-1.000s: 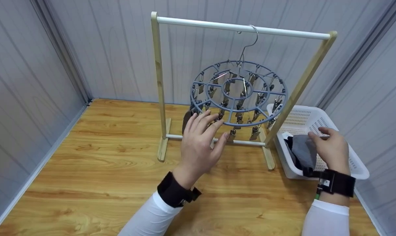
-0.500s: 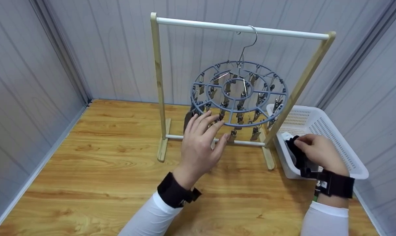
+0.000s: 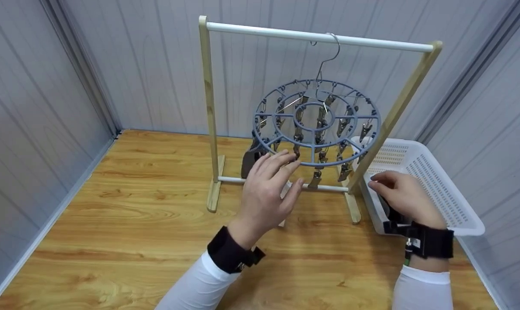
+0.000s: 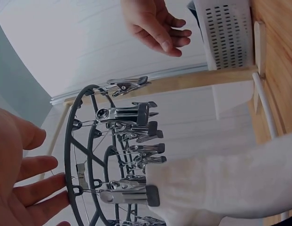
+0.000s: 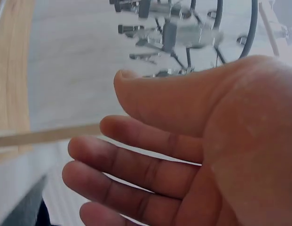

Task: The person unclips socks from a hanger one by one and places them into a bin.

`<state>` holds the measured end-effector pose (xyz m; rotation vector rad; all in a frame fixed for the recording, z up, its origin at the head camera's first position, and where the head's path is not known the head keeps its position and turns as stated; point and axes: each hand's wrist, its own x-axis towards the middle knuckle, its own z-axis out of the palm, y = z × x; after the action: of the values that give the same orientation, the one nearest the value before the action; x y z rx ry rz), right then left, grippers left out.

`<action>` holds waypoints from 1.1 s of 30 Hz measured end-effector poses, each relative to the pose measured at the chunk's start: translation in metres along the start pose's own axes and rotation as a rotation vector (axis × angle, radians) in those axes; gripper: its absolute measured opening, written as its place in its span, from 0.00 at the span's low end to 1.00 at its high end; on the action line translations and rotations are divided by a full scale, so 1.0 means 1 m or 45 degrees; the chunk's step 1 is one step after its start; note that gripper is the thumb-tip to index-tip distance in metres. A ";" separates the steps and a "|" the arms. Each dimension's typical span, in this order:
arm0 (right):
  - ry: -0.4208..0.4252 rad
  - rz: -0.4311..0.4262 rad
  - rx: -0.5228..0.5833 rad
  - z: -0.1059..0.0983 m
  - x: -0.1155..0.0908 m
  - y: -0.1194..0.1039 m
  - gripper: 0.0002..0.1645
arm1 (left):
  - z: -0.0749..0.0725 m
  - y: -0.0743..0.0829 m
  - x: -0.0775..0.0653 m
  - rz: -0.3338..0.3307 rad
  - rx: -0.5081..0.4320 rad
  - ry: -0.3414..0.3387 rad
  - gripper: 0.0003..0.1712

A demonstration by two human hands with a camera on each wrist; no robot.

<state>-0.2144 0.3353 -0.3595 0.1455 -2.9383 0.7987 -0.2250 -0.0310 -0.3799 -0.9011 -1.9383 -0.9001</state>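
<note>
My left hand (image 3: 266, 189) has its fingers extended, the fingertips at the near rim of a round blue-grey clip hanger (image 3: 314, 163). In the left wrist view a white sock (image 4: 221, 183) hangs from one of the metal clips (image 4: 129, 195). Left of that hand, a dark sock (image 3: 249, 162) hangs from the hanger in the head view. My right hand (image 3: 404, 196) is over the left side of a white basket (image 3: 458, 202), and the right wrist view shows its fingers loosely bent with nothing between them. Dark cloth (image 3: 395, 215) in the basket is partly hidden under that hand.
The hanger's hook sits on the white top bar (image 3: 264, 31) of a wooden-sided rack (image 3: 207, 99). The rack stands on a wood-grain table (image 3: 148, 206), with panelled walls behind and to both sides. The basket is right beside the rack's right foot (image 3: 352, 209).
My right hand has left the dark cloth it was handling in the basket and moved left toward the rack. The hanger has turned slightly, and my left hand has shifted a little right with it.
</note>
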 end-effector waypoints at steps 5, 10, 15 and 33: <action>0.030 0.031 -0.025 0.009 -0.010 -0.021 0.25 | -0.005 -0.013 -0.002 0.095 -0.121 -0.022 0.23; 0.003 0.035 -0.005 0.011 -0.010 -0.028 0.24 | -0.006 -0.013 0.000 0.192 -0.190 0.016 0.32; -0.018 0.002 0.017 0.016 -0.007 -0.033 0.20 | -0.008 -0.019 0.003 0.166 -0.139 0.083 0.35; -0.252 -0.061 0.029 0.046 0.001 -0.053 0.34 | -0.005 -0.018 0.000 0.043 0.066 -0.011 0.33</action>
<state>-0.2126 0.2658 -0.3723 0.3132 -3.0959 0.8582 -0.2379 -0.0436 -0.3826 -0.9056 -1.9393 -0.8242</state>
